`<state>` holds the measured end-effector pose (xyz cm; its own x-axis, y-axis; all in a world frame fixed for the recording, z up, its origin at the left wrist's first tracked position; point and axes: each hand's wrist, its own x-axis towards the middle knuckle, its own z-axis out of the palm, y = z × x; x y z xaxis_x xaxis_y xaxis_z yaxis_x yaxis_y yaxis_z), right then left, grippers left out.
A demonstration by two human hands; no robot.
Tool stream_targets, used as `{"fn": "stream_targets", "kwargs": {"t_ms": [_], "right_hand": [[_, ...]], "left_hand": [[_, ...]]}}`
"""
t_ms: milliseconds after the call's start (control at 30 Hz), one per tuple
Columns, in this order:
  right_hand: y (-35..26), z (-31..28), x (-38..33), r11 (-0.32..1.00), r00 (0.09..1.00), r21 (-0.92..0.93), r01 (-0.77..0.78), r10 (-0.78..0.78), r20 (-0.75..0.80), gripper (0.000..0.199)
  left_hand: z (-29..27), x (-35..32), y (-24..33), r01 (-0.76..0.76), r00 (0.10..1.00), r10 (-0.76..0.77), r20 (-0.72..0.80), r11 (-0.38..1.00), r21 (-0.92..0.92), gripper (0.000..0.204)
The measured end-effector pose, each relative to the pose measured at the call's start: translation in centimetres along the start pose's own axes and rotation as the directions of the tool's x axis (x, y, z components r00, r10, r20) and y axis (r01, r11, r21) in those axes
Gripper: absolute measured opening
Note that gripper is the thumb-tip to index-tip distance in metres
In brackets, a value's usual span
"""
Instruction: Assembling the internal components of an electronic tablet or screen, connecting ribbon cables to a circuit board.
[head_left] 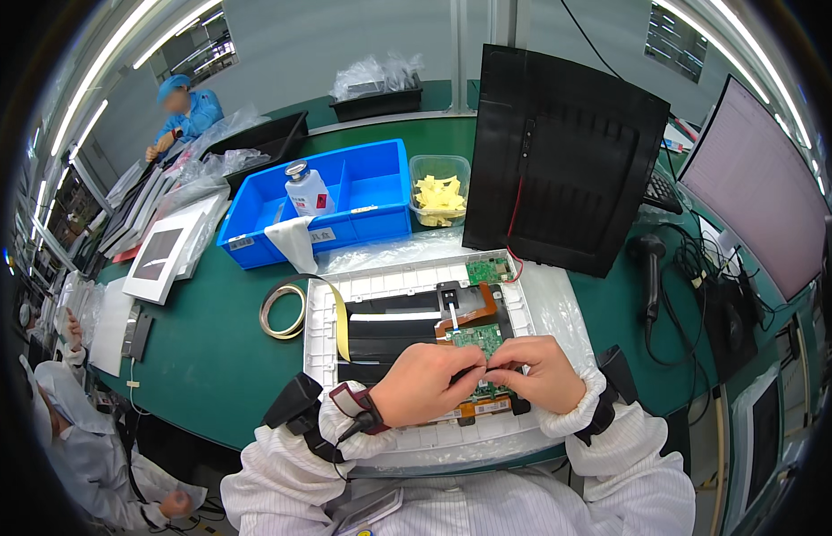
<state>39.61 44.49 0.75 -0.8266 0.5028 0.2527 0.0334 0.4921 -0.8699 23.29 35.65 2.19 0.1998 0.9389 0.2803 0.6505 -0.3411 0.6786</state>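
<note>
My left hand and my right hand meet over a green circuit board, fingertips pinched close together. Whatever sits between the fingers is too small to make out. The board lies inside an opened display unit with a white frame, and my hands cover part of it. An orange flat cable runs beside the board. At the frame's far right corner is a smaller green board with a red wire. A black-and-yellow tape strip hangs over the frame's left part.
A tape roll lies left of the frame. Behind stand a blue divided bin with a bottle and a tub of yellow pieces. A large black panel rises behind right, near a scanner and monitor. Two co-workers sit left.
</note>
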Motion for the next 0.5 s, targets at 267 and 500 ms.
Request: {"fn": "stream_targets", "kwargs": {"t_ms": [267, 500], "right_hand": [[-0.37, -0.09, -0.08, 0.999, 1.000, -0.048, 0.005, -0.006, -0.025, 0.009], [0.04, 0.01, -0.06, 0.998, 0.999, -0.050, 0.049, -0.048, 0.003, 0.009]], "left_hand": [[-0.01, 0.08, 0.03, 0.050, 0.995, -0.047, 0.085, 0.998, -0.029, 0.011], [0.08, 0.15, -0.18, 0.068, 0.990, -0.057, 0.127, 0.993, -0.091, 0.012]]}}
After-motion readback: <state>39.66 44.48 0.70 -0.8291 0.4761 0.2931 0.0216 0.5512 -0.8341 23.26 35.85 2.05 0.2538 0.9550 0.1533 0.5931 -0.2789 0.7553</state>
